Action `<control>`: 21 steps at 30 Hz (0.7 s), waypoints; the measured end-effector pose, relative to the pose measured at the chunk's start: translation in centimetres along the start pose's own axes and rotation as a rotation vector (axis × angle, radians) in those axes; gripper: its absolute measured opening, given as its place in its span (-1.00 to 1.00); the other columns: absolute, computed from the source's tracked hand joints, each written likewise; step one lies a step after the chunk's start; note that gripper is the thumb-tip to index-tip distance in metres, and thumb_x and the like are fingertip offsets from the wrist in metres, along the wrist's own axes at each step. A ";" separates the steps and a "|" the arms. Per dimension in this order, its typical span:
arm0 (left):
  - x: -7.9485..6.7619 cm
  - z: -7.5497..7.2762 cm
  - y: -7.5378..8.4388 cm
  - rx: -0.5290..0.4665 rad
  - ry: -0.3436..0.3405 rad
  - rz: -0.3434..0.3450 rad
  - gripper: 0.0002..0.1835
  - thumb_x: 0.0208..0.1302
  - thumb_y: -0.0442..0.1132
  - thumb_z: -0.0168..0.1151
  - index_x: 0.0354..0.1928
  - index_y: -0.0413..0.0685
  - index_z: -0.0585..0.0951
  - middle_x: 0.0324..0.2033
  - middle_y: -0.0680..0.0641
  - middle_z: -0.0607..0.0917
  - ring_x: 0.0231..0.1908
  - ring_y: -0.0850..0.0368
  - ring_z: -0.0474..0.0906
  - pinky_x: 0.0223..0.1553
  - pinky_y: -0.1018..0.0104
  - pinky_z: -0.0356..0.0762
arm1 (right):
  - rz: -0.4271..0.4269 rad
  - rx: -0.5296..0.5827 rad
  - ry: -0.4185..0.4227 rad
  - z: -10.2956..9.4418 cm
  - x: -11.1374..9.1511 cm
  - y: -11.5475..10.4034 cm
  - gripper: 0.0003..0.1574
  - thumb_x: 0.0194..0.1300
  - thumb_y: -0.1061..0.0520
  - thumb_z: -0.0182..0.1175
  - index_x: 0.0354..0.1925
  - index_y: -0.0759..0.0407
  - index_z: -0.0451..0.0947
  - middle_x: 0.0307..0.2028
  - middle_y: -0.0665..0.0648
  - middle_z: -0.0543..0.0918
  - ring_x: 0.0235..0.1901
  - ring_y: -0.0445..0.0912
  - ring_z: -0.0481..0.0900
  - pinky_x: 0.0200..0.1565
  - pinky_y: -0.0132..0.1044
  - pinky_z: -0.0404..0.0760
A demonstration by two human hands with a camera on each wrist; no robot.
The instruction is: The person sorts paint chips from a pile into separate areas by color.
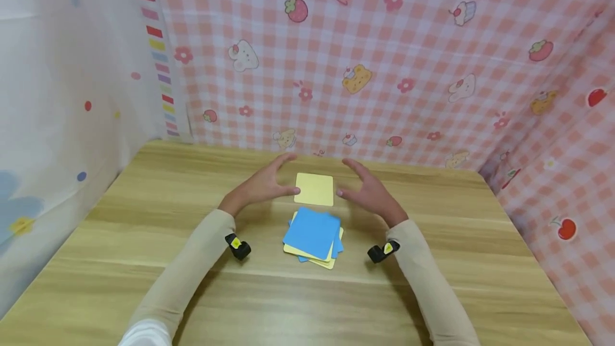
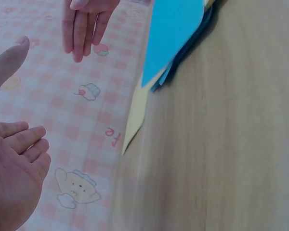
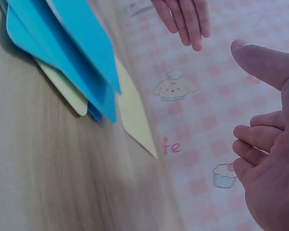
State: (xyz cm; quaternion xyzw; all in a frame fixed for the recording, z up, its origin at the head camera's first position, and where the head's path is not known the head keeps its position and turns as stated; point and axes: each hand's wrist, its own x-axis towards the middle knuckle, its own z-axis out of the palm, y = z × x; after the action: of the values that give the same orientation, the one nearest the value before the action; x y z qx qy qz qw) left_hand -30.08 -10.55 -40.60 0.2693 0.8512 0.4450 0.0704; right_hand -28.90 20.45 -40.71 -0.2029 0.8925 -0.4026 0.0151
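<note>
A single yellow square card (image 1: 314, 189) with rounded corners lies flat on the table towards its back edge. In front of it is a loose pile of blue and yellow square cards (image 1: 311, 233), fanned at different angles with a blue one on top. My left hand (image 1: 261, 182) is held to the left of the yellow card, thumb tip overlapping its left edge in the head view. To the card's right is my right hand (image 1: 367, 188), its thumb tip just off that edge. Both palms face inward with fingers extended, and neither hand grips anything.
The wooden table (image 1: 250, 303) runs back to a pink checked cloth (image 1: 307, 68) hanging behind it. A white patterned cloth (image 1: 57, 95) hangs at the left side. Each wrist wears a black strap-on camera, one left (image 1: 238, 247) and one right (image 1: 383, 251).
</note>
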 end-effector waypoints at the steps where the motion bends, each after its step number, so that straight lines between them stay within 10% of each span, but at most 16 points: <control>1: -0.2 -0.2 0.1 -0.007 0.004 0.007 0.09 0.18 0.21 0.44 0.61 0.10 0.04 0.56 -0.03 0.13 0.53 -0.14 0.02 0.45 -0.25 0.08 | -0.001 0.002 0.004 -0.1 -0.3 -0.2 0.05 0.29 -0.09 0.39 0.58 -0.07 0.10 0.54 0.13 0.17 0.52 0.16 0.09 0.41 0.29 0.17; 21: -3.1 0.3 1.7 -0.093 0.005 0.032 0.08 0.19 0.06 0.50 0.60 -0.02 0.06 0.56 -0.04 0.13 0.54 -0.04 0.03 0.52 0.08 0.02 | -0.077 -0.004 0.048 -1.8 -4.9 -1.5 0.09 0.29 0.01 0.42 0.58 0.10 0.05 0.53 0.19 0.21 0.52 0.18 0.10 0.42 0.28 0.14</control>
State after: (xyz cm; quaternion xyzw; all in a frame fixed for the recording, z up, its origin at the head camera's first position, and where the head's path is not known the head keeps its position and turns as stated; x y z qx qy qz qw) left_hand -26.65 -11.20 -39.79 0.2781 0.8252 0.4860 0.0734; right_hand -24.23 22.64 -39.07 -0.2275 0.8848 -0.4059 -0.0224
